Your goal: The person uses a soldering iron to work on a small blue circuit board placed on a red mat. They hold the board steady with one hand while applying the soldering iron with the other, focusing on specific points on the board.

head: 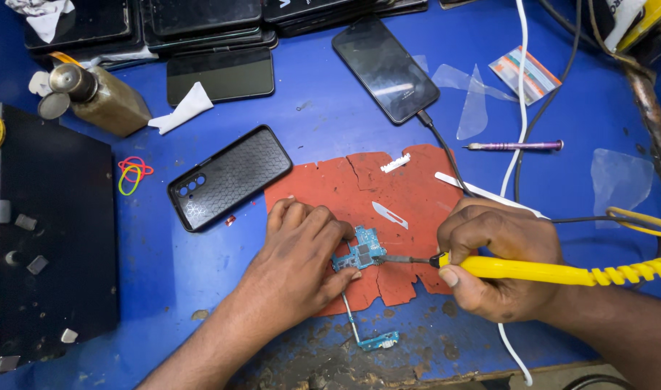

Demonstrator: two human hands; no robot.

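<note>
The left hand (301,249) presses its fingers down on a small blue board (361,253), pinning it to the red mat (388,195) on the blue desk (323,115). The right hand (500,256), at 3 o'clock from the board, is closed around a yellow iron (554,271) whose tip touches the board's right edge. A blade (390,214) lies on the mat at 1 o'clock from the board, a black case (229,177) at 10 o'clock, a phone (385,70) at 12

Single head-worn view, looking steeply down onto the blue desk (330,123) from close range. Wearer's forearms enter from the bottom edge. No second view.
</note>
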